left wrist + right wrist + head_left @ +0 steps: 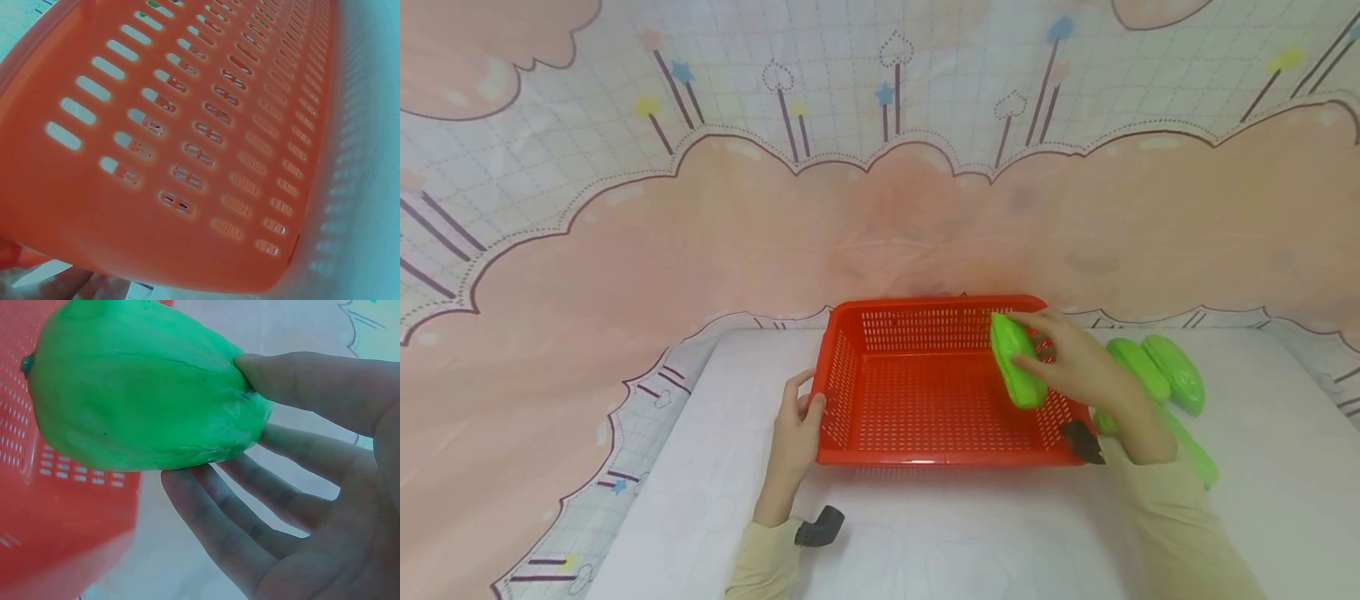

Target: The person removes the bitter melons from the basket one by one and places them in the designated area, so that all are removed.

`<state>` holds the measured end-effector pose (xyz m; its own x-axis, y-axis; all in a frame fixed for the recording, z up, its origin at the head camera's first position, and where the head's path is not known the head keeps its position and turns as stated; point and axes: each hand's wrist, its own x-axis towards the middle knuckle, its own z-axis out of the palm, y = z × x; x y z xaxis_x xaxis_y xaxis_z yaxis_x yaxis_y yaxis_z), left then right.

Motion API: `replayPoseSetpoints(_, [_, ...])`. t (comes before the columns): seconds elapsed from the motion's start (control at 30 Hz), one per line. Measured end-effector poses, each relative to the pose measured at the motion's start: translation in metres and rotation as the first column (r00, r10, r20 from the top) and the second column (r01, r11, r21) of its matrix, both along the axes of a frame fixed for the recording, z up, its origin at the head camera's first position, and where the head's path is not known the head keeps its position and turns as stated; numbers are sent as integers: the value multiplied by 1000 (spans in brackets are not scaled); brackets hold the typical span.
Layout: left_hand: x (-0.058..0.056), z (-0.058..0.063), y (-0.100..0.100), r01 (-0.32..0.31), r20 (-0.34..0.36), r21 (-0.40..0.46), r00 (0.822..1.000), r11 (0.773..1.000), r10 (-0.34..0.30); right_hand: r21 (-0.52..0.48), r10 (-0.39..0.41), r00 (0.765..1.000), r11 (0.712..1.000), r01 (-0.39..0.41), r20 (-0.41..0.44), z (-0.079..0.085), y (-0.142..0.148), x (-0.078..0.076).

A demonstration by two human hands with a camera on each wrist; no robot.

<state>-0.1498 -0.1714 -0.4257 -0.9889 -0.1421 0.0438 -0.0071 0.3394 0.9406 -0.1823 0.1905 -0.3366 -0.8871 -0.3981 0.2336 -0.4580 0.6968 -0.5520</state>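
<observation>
A red slotted plastic basket stands on the white table. My left hand grips its left rim; in the left wrist view, parts of that hand's fingers show below the basket wall. Above the basket's right part, my right hand pinches a bright green, ridged, fruit-like piece. Seen from the right wrist, the thumb presses one side of the green piece and several fingers lie against the other. A small dark stem tips its far end.
Right of the basket lie several more green pieces: two plump ones side by side, and a long one partly behind my right forearm. A patterned pink and white cloth hangs behind the table.
</observation>
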Motion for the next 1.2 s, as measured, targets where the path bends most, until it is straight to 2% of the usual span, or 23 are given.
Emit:
replayPoseSetpoints(0.33, [2,1,0,4,4,3,1000,1000,-4,-35,-24,999,999,26,48,3,15,5])
replayPoseSetpoints(0.53, [3,3,1,8,5,11,1000,1000,-8,-56,-25,1000,998,25,-1,4,25,10])
replayPoseSetpoints(0.83, [2,1,0,5,0,4,1000,1000,-5,-57,-27,1000,998,27,-4,5,37,14])
replayPoseSetpoints(1.2, [1,0,0,1,-8,0,1000,1000,-1,-3,-47,998,999,47,-51,9,54,19])
